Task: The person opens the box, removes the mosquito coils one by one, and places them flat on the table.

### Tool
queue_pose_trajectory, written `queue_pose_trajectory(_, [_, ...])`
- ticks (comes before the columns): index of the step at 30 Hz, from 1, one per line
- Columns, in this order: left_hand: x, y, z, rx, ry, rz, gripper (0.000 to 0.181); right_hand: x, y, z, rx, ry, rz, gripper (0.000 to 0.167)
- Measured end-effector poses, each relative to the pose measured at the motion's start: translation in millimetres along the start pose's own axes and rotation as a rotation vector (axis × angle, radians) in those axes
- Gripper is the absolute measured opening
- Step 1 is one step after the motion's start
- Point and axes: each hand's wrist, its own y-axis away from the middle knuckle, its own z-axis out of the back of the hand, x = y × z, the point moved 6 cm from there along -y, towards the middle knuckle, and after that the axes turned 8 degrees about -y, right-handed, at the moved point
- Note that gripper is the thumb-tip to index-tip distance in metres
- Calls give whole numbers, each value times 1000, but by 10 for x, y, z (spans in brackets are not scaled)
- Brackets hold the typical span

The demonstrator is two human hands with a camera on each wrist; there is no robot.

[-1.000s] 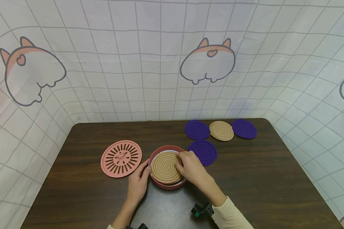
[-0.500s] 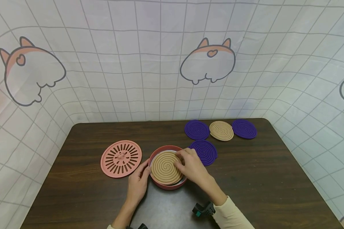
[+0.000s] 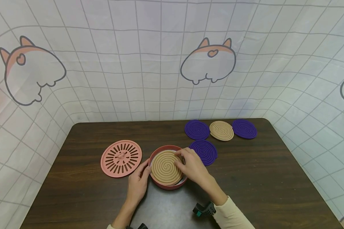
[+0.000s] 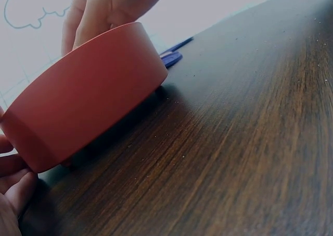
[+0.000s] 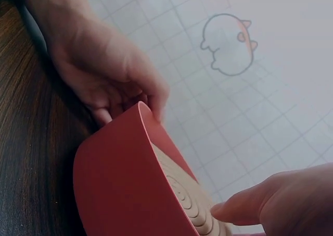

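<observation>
A round, shallow red mosquito coil holder (image 3: 168,187) stands on the dark wooden table. Inside it lies a tan mosquito coil (image 3: 165,168), with a strip of pale lining showing around its edge. My left hand (image 3: 137,185) grips the holder's left side, its thumb near the rim and its fingers around the outer wall. At the right side, my right hand (image 3: 192,165) pinches the coil's edge, thumb tip on top; its other fingertips are partly hidden. In the right wrist view, the right thumb (image 5: 244,205) touches the coil's face below the holder's rim.
A pink slotted lid (image 3: 121,159) lies left of the holder. Beyond my right hand is a purple coil (image 3: 204,152). Along the back edge lie another purple coil (image 3: 197,129), a tan coil (image 3: 221,130) and a third purple coil (image 3: 244,128). White tiled-pattern fabric surrounds the table.
My right hand has shifted very slightly to the right at the coil's edge. My left hand, the holder and the lid stay where they were.
</observation>
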Motion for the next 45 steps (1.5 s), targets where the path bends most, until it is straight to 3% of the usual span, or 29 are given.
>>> queue_pose_trajectory(11, [-2, 3, 1, 1, 5, -5, 35, 30, 0, 29, -2, -5, 22, 22])
queue_pose_trajectory(20, [-9, -3, 8, -6, 5, -10, 35, -64, -30, 86, 25, -160, 14, 19])
queue_pose_trajectory(32, [-2, -3, 10, -10, -5, -1, 34, -104, -55, 79, 163, -273, -12, 18])
queue_pose_trajectory(45, [-7, -1, 7, -14, 6, -21, 34, -114, -50, 77, 224, -308, 3, 17])
